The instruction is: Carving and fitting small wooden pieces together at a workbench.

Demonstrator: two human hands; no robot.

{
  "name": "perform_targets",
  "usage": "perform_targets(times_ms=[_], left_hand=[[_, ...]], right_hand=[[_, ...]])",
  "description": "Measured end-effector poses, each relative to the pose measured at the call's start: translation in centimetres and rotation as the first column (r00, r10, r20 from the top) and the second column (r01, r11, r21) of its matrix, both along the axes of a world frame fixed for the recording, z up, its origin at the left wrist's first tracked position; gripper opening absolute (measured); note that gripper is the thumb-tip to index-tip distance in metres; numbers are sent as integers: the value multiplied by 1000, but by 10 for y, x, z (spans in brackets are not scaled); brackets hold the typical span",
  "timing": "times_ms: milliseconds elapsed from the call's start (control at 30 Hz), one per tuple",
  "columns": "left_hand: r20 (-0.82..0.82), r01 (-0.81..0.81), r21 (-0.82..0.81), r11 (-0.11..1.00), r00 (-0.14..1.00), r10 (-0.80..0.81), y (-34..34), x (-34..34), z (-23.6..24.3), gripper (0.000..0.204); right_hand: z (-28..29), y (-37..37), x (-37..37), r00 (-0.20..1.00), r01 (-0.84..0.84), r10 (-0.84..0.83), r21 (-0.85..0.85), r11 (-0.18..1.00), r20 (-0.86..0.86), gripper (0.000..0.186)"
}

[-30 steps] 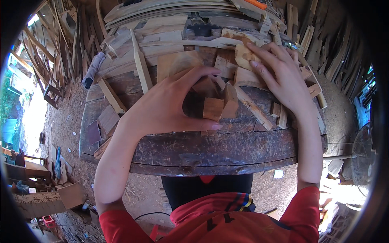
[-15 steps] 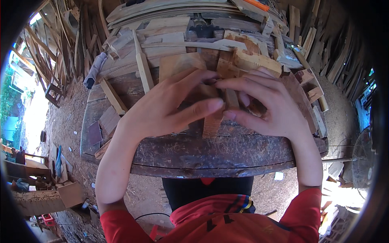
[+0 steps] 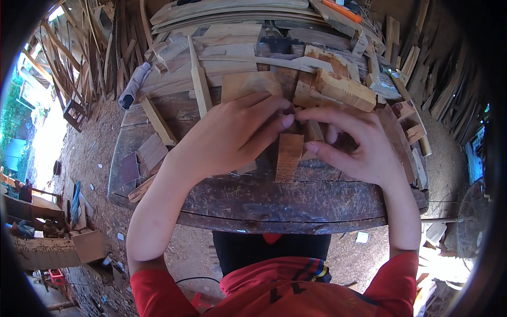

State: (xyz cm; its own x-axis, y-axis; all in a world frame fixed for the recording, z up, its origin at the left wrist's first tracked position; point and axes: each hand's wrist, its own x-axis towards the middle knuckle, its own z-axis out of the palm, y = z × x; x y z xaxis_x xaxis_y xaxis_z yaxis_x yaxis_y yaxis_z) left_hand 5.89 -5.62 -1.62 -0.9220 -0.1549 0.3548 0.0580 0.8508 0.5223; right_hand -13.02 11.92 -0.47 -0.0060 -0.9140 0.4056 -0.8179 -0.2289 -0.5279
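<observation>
The worn round table [image 3: 296, 203] carries a pile of wood offcuts [image 3: 338, 87]. The left hand [image 3: 232, 134] and right hand [image 3: 354, 145], fingers curled, jointly pinch a small wooden block [image 3: 289, 156] standing between them at the table's middle.

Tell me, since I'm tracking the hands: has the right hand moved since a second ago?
Yes. The right hand has come down from the wood pile at the far side toward the table's near edge, meeting the left hand at the small wooden block.

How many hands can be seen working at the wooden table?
2: the left hand and the right hand, both on a small wood block at the table's middle.
</observation>
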Motion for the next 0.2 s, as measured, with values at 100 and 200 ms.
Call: perform_targets(times_ms=[100,200], left_hand=[[4,-36,-30,999,999,36,0,1,-2,27],[-3,-37,-27,999,999,37,-1,1,-4,29]], right_hand=[[1,0,1,1000,4,-4,10,1000,14,39],[2,-1,0,1000,1,-2,33,999,22,40]])
